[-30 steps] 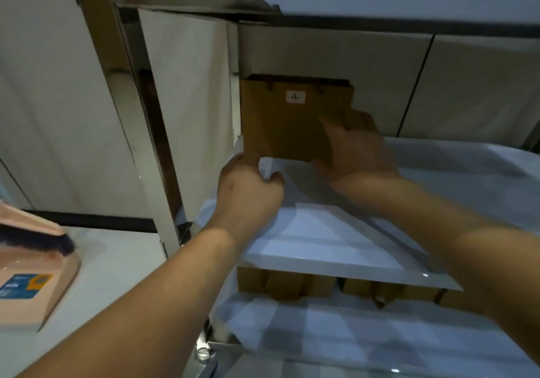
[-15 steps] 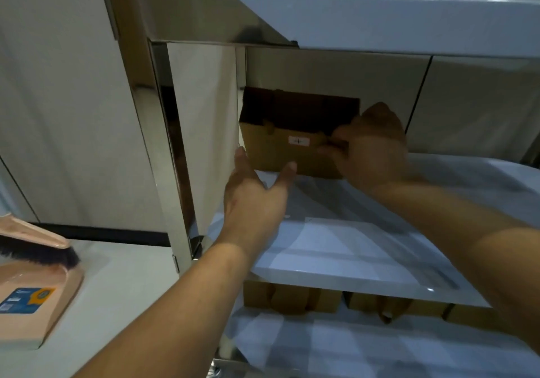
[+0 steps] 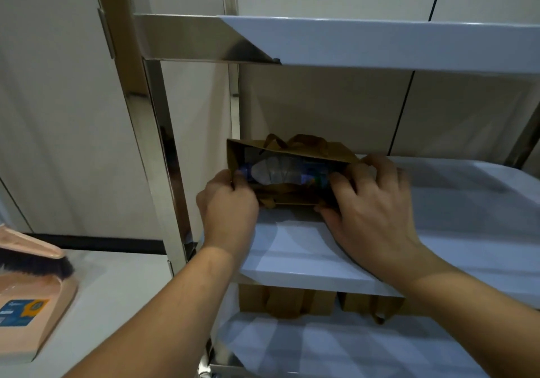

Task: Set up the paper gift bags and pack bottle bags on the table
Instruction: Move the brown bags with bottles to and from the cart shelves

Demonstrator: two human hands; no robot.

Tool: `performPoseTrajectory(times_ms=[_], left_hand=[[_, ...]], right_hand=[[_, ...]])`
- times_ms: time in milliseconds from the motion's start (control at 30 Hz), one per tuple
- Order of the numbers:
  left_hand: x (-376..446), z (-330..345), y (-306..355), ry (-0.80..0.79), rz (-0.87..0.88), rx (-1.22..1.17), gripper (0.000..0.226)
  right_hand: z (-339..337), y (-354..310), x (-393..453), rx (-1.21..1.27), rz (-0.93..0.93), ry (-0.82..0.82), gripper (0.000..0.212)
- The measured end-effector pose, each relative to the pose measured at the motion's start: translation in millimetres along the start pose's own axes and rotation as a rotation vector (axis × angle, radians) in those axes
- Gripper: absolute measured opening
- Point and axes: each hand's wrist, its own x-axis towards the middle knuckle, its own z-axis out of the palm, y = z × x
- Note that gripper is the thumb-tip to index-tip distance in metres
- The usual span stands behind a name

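The brown paper gift bag point(image 3: 287, 155) was standing upright at the back of the shelf a sec ago; now it's tipped over w/ its open mouth facing us, so you can look straight in. A clear plastic bottle point(image 3: 280, 170) w/ a blue cap end lies sideways inside. Before, the left hand point(image 3: 226, 202) was flat and spread in front of the bag; now its fingers are curled on the bag's left front edge, pinching the paper rim. The right hand point(image 3: 368, 202) has shifted from the bag's side to the right end of the mouth, thumb under the lower lip, fingers bent over the right corner. So both hands grip the bag, one per end.

My read: the bag is packed and being pulled fwd or straightened on the shelf, prob to lift it out. Paper is thin, the bottle is loose in there, so it could roll toward the mouth if the bag tilts more.

The bag sits on the middle shelf point(image 3: 438, 231) of a metal rack, white surface, at the back-left corner near the chrome upright point(image 3: 157, 144). Another white shelf above. On the tier below, more brown bags point(image 3: 286, 301) stand in a row, only their tops showing. Pale panelled wall behind. Off to the left, a low white surface w/ a peach dustpan and brush point(image 3: 29, 284), well apart from the rack.
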Motion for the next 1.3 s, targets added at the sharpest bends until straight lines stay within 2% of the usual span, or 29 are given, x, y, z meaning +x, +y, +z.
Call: performPoseTrajectory(times_ms=[67,133,167,233,300,333,367,433,500,567,600,667,733,800,867,1000,1100,1167,1233,1300], left_hand=[[0,0,-1,-0.005,0.026,0.013,0.028],[-1,-1,0,-0.011,0.047,0.031,0.029],[-2,-2,1,-0.009,0.054,0.039,0.029],[-4,-4,2,-0.015,0.051,0.040,0.029],[-5,-5,4,-0.038,0.039,0.023,0.029],[-6,-6,4,-0.042,0.036,0.016,0.029],[-6,-6,5,-0.041,0.035,0.015,0.029],[-6,-6,6,-0.042,0.034,0.016,0.029],[-6,-6,5,-0.037,0.021,-0.006,0.028],[-5,-6,4,-0.043,-0.002,-0.034,0.026],[-4,-6,3,-0.047,-0.012,-0.042,0.025],[-3,-6,3,-0.045,-0.007,-0.033,0.026],[-4,-7,4,-0.033,0.017,-0.006,0.029],[-4,-7,4,-0.030,0.030,0.007,0.031],[-4,-6,4,-0.033,0.032,0.005,0.030],[-1,-6,2,-0.036,0.011,-0.022,0.025],[-1,-6,0,-0.042,0.007,-0.009,0.022],[-2,-6,-1,-0.042,0.023,0.006,0.020],[-4,-5,0,-0.039,0.038,0.039,0.017],[-4,-4,1,-0.029,0.054,0.114,0.016]], right_hand=[[-6,-3,-1,0.060,-0.070,0.092,0.039],[-14,-6,4,0.172,-0.073,0.063,0.054],[-19,-9,11,0.238,-0.016,-0.007,0.069],[-27,-13,35,0.424,0.182,-0.255,0.100],[-30,-12,63,0.620,0.356,-0.503,0.113],[-30,-12,72,0.684,0.409,-0.554,0.109],[-29,-12,75,0.744,0.427,-0.533,0.096],[-34,-17,69,0.851,0.367,-0.351,0.061],[-41,-21,51,0.887,0.251,-0.182,0.051],[-43,-23,33,0.869,0.194,-0.118,0.047],[-44,-23,27,0.833,0.186,-0.148,0.042],[-41,-24,18,0.713,0.254,-0.319,0.035],[-37,-27,16,0.523,0.306,-0.516,0.053],[-30,-31,20,0.294,0.224,-0.611,0.073],[-25,-37,29,0.231,0.205,-0.673,0.078],[-23,-49,39,0.394,0.282,-0.687,0.033],[-30,-60,29,0.648,0.363,-0.581,0.006],[-40,-64,24,0.822,0.392,-0.560,0.018],[-52,-67,21,0.873,0.370,-0.755,0.019],[-60,-70,20,0.715,0.268,-0.928,0.013]])
